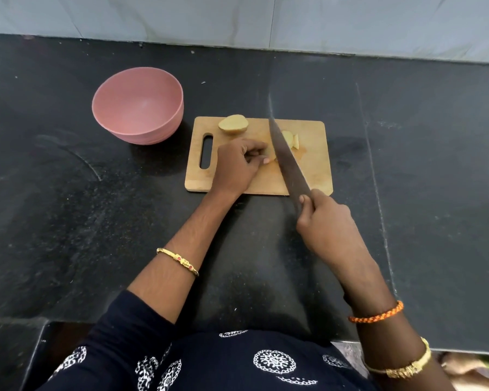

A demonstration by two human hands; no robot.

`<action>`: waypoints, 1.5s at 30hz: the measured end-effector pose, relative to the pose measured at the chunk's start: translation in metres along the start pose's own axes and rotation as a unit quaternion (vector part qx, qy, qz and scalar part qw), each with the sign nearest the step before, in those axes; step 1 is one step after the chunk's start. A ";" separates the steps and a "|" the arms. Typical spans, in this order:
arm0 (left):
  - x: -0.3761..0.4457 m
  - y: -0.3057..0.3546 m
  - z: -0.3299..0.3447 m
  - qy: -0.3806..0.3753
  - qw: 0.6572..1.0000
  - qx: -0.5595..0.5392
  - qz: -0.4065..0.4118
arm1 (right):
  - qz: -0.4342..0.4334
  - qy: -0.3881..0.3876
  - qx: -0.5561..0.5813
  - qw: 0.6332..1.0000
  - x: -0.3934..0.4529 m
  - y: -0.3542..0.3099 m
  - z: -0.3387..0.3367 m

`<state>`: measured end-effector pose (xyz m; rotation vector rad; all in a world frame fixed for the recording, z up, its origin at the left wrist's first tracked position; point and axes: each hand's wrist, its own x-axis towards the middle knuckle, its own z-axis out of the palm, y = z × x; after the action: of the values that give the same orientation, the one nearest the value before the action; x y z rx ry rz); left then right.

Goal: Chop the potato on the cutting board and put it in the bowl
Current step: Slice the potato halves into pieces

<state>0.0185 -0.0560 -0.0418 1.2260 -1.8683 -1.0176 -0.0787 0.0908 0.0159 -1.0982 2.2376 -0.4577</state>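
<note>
A pink bowl [138, 105] stands on the dark table [68, 193], just left of a wooden cutting board [314, 165]. The right hand [326, 221] grips a knife [287, 162]; the left hand [237, 162], fingers curled, pins a potato piece [271, 159]. A potato half [233, 124] and cut slices [290, 139] lie nearby on the board.

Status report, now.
Left hand steadies potato piece; right hand grips knife, mid-cut. Potato half waits on board. Bowl empty.

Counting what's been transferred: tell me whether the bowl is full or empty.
Empty: the bowl shows only its bare pink inside; the potato pieces lie on the board.
</note>
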 end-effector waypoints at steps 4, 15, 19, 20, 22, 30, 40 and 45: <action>0.001 0.006 0.002 -0.043 0.994 0.095 0.045 | 0.005 0.015 0.038 0.999 0.005 -0.002 -0.002; 0.006 0.014 -0.006 -0.076 0.974 0.204 0.065 | -0.004 0.013 0.038 0.999 0.014 -0.011 0.001; 0.006 0.016 -0.011 -0.062 0.979 0.193 0.035 | -0.009 0.011 0.031 0.999 0.016 -0.012 0.000; 0.007 0.016 -0.013 -0.063 0.982 0.179 0.017 | -0.013 0.009 0.025 1.000 0.016 -0.013 -0.001; 0.008 0.018 -0.016 -0.069 0.986 0.152 -0.015 | -0.022 0.005 0.015 1.000 0.015 -0.015 -0.002; 0.007 0.019 -0.017 -0.041 0.993 0.074 -0.078 | -0.036 -0.019 -0.012 0.999 0.023 -0.024 0.002; 0.013 0.018 -0.026 -0.094 0.987 0.085 -0.094 | -0.024 -0.038 -0.006 0.999 0.035 -0.022 0.002; 0.011 0.017 -0.027 -0.084 0.989 0.066 -0.102 | -0.052 -0.007 0.003 0.999 0.026 -0.022 0.002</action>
<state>0.0307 -0.0686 -0.0133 1.4743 -1.9961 -1.1506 -0.0763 0.0568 0.0172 -1.2143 2.1733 -0.4971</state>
